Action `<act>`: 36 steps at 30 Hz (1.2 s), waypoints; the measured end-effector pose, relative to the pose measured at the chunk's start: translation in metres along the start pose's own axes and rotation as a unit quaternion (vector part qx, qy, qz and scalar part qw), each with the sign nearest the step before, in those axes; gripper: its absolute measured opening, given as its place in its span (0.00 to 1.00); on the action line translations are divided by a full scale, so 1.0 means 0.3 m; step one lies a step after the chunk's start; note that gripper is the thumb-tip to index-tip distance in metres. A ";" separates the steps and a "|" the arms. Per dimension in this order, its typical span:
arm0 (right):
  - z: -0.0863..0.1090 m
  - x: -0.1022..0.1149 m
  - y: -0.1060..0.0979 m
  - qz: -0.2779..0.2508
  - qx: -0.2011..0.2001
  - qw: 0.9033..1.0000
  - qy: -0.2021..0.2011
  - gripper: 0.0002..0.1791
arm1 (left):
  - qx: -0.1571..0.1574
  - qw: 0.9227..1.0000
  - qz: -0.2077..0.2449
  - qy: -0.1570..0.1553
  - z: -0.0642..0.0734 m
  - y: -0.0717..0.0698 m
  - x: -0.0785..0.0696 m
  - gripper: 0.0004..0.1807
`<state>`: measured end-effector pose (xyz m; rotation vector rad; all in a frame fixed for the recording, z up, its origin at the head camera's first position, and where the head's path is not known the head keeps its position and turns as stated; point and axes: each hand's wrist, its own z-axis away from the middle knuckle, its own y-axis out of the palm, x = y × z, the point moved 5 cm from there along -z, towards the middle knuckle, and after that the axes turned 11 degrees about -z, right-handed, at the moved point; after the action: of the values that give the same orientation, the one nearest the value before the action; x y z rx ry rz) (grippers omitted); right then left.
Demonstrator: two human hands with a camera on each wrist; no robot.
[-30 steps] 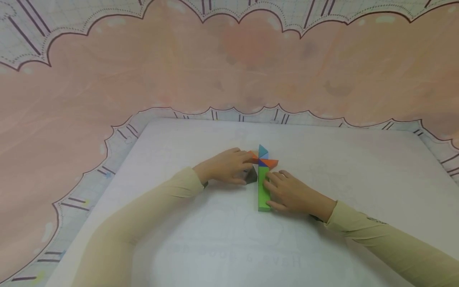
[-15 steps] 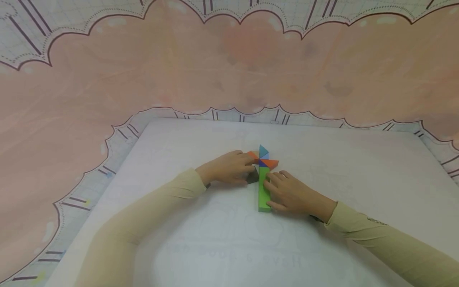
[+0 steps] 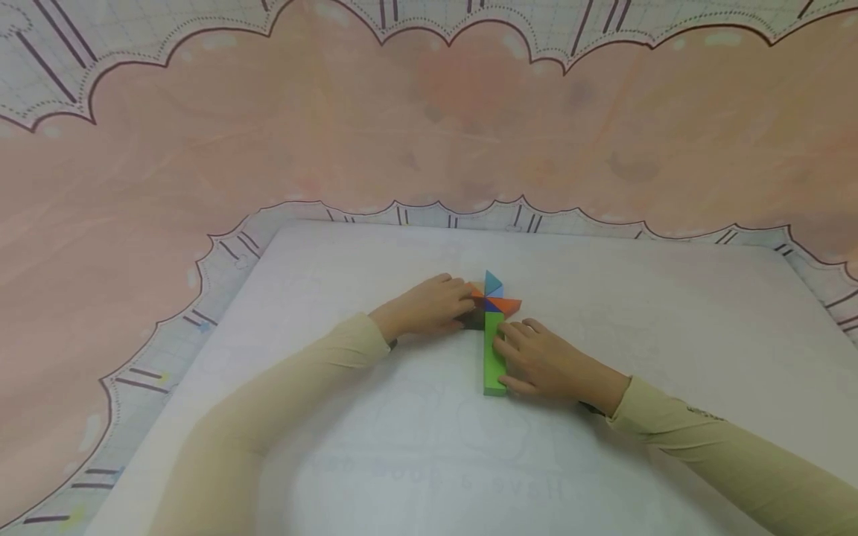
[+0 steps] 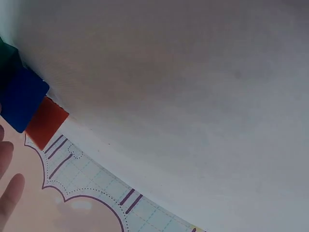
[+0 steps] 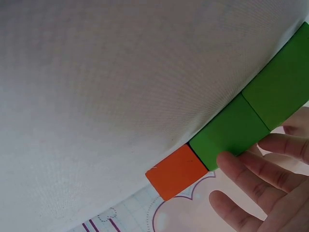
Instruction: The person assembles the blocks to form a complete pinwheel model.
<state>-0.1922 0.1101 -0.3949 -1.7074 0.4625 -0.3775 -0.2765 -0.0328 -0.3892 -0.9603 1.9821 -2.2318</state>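
Note:
Both hands are at a pinwheel shape of colored wooden blocks on the white tabletop. In the head view, its top is a teal triangular block (image 3: 492, 282), with an orange-red triangular block (image 3: 507, 306) at right and a green handle (image 3: 494, 357) below. My left hand (image 3: 429, 305) holds a dark-looking block at the left of the center, mostly covered by its fingers. In the left wrist view a blue block (image 4: 25, 99) lies against an orange block (image 4: 47, 123). My right hand (image 3: 546, 361) rests its extended fingers (image 5: 251, 183) along the handle's right side.
The white tabletop (image 3: 375, 469) carries faint lettering near the front. Behind and to the left, its border shows a printed scalloped pattern (image 3: 228, 260), then a pinkish surface (image 3: 415, 134). An orange block (image 5: 177, 171) adjoins the green blocks in the right wrist view.
My left hand has slid the dark-looking block away from me, up beside the pinwheel's center. The right hand stays at the green handle.

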 end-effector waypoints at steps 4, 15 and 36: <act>0.001 0.000 0.001 0.002 -0.001 1.000 0.000 0.27 | 0.001 1.000 -0.010 -0.008 -0.008 0.006 0.003 0.18; 0.002 -0.001 0.003 -0.002 -0.003 1.000 0.001 0.26 | 0.045 0.996 0.021 -0.074 0.014 -0.013 0.050 0.28; 0.001 0.000 0.006 -0.004 -0.002 1.000 -0.001 0.26 | 0.035 0.996 -0.018 -0.082 -0.018 0.020 0.048 0.15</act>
<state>-0.1924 0.1102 -0.3968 -1.7142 0.4552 -0.3807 -0.2928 -0.0346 -0.3884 -1.1384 1.8221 -2.1463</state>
